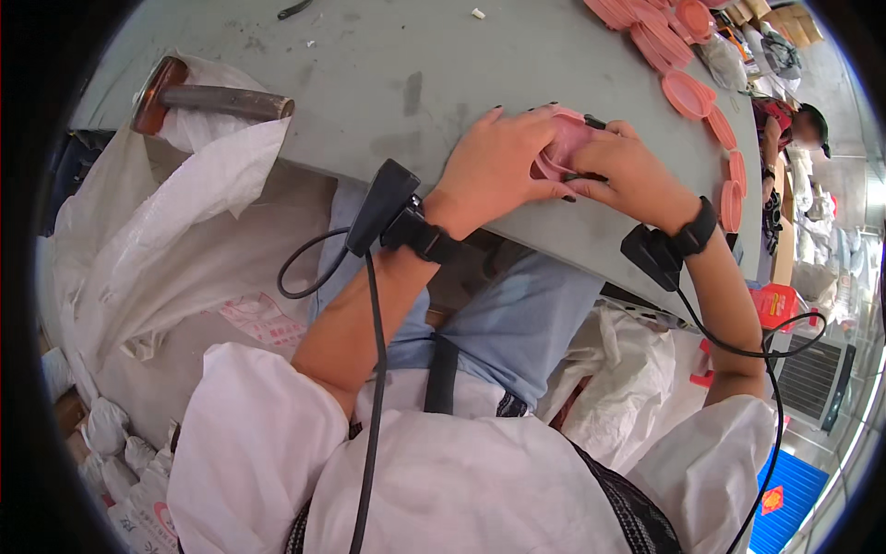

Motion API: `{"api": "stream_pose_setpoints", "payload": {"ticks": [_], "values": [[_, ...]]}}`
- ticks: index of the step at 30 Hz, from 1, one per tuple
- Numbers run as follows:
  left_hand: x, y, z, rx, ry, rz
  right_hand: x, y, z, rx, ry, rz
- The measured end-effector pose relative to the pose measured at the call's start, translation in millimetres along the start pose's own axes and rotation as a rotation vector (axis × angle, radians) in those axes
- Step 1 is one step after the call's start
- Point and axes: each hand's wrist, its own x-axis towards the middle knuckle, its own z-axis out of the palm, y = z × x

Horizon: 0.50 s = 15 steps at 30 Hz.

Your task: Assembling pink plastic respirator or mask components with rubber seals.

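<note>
Both hands are closed around a pink, shallow, round piece (574,146) with a raised rim, held over the grey table near its front edge. My left hand (498,159) grips its left side, fingers over the far rim and thumb at the near side. From the right, my right hand (637,174) has its fingers bent into the piece and its thumb near the left thumb. A small dark bit (593,122) shows at the far rim; I cannot make out what it is. The fingers hide much of the piece.
Several similar pink round pieces (688,95) lie in stacks and a row along the table's right edge. A hammer (217,100) rests on white sacking (198,171) at the table's left corner. Beyond the table's right side is another person (780,129). Cables hang from both wrists.
</note>
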Motion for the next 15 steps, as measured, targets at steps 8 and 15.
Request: {"api": "stream_pose_setpoints", "payload": {"ticks": [8,15], "values": [[-1.3,-4.8,6.9,-0.002,0.115,0.062,-0.5,13.7,-0.8,0.209,0.439,0.451],[-0.3,-1.2,2.7,-0.012,0.082,0.021,9.2,10.1,16.2,0.286,0.476,0.685]]}}
